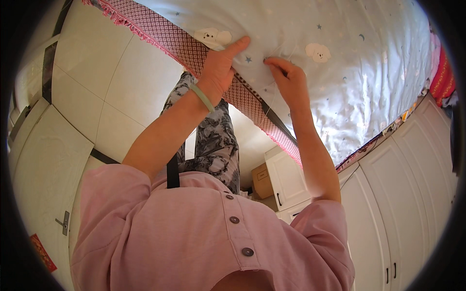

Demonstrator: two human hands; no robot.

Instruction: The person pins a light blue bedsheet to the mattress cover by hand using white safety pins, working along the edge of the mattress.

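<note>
A pale blue quilt (349, 92) printed with white puppy faces, stars and moons spreads in front of me. My left hand (219, 68) grips its near edge, thumb on top and the other fingers hidden under the cloth. A light green bangle (202, 98) circles that wrist. Just to the right, my right hand (290, 82) is closed in a pinch over the quilt. Whatever its fingertips hold is too small to make out. A thin white thread (273, 99) hangs beside this hand and also loops over the quilt near it.
Under the quilt lies a red-and-white patterned cover (160, 26) with a pink fringe, along the bed's edge. White cabinets (383, 189) stand at the right, with a cardboard box (262, 180) beside them. A white door (46, 189) is at the left; pale floor tiles (121, 87) lie below.
</note>
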